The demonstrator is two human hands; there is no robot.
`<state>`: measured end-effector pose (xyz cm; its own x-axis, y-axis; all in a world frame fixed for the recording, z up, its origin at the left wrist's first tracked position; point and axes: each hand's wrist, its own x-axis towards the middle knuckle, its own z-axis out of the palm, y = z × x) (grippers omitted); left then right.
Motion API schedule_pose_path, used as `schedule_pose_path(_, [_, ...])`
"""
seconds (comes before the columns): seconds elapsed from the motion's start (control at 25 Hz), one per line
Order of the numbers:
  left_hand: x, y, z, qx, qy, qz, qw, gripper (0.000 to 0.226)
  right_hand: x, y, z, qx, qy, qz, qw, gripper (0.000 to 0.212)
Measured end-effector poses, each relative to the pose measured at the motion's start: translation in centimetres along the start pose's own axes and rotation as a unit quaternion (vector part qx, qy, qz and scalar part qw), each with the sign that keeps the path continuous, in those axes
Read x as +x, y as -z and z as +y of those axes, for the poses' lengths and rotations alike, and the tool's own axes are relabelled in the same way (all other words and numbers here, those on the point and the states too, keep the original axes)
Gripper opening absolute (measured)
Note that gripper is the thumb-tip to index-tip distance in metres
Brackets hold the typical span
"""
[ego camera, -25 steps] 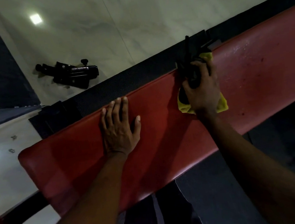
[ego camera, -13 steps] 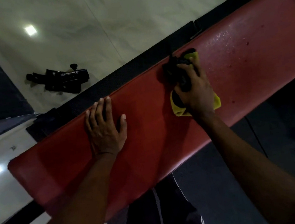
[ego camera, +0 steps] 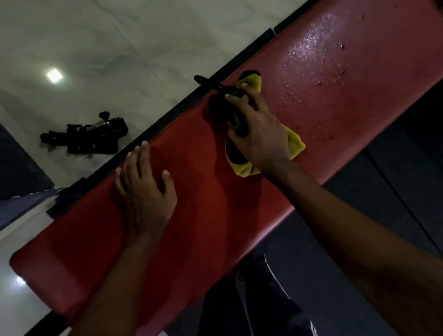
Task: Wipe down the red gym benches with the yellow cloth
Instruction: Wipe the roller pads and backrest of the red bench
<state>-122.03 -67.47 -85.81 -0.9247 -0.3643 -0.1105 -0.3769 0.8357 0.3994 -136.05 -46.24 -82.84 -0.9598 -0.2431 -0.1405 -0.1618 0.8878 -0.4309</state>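
One red bench (ego camera: pixel 334 115) runs diagonally from lower left to upper right of the frame; its pad is the surface being wiped. The right hand (ego camera: pixel 262 132) sits at the centre, fingers curled around a dark object (ego camera: pixel 231 110) I judge to be a spray bottle, with the one yellow cloth (ego camera: pixel 295 142) pinned between palm and surface. The left hand (ego camera: pixel 145 194) lies open and flat on the pad, left of centre, holding nothing.

Droplets (ego camera: pixel 321 55) glisten on the pad's upper right, probably still unwiped. The risk, as I see it: carrying bottle and cloth in one hand leaves little of the cloth pressed down, so passes may streak or miss wet patches, and the bottle could slip off the far edge.

Count: two hands, one cloth, one bench in view, one black piece of equipment (ego camera: pixel 91 137) on the pale floor (ego camera: pixel 168 20), upper left.
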Motion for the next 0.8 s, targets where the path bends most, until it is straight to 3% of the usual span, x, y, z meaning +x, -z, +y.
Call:
schedule_pose_path(0.12, [2.3, -0.8, 3.5, -0.002, -0.076, -0.060, 0.995, 0.063, -4.0, 1.2, 2.7, 0.032, -0.068, 0.029, 0.997, 0.070])
schedule_pose_path(0.2, [3.8, -2.1, 5.3, 0.013, -0.069, -0.076, 0.995, 0.060, -9.1, 1.2, 3.7, 0.036, -0.120, 0.043, 0.991, 0.076])
schedule_pose_path(0.32, [4.0, -3.7, 6.0, 0.064, -0.057, -0.048, 0.995, 0.059, -15.2, 0.6, 4.1, 0.024, -0.105, 0.017, 0.994, 0.079])
schedule_pose_path(0.4, [3.9, -4.1, 5.5, 0.077, -0.060, -0.037, 0.995, 0.059, -14.2, 1.2, 4.9, 0.034, -0.116, 0.015, 0.993, 0.075])
schedule_pose_path(0.56, [3.9, -4.3, 5.6, 0.085, -0.065, -0.026, 0.994, 0.058, -9.7, 2.2, 6.0, 0.061, -0.217, 0.082, 0.971, 0.064])
schedule_pose_path(0.8, [4.2, -3.6, 6.8, 0.025, -0.054, -0.027, 0.998, 0.058, -16.3, 0.4, 3.9, 0.035, -0.081, 0.021, 0.996, 0.074])
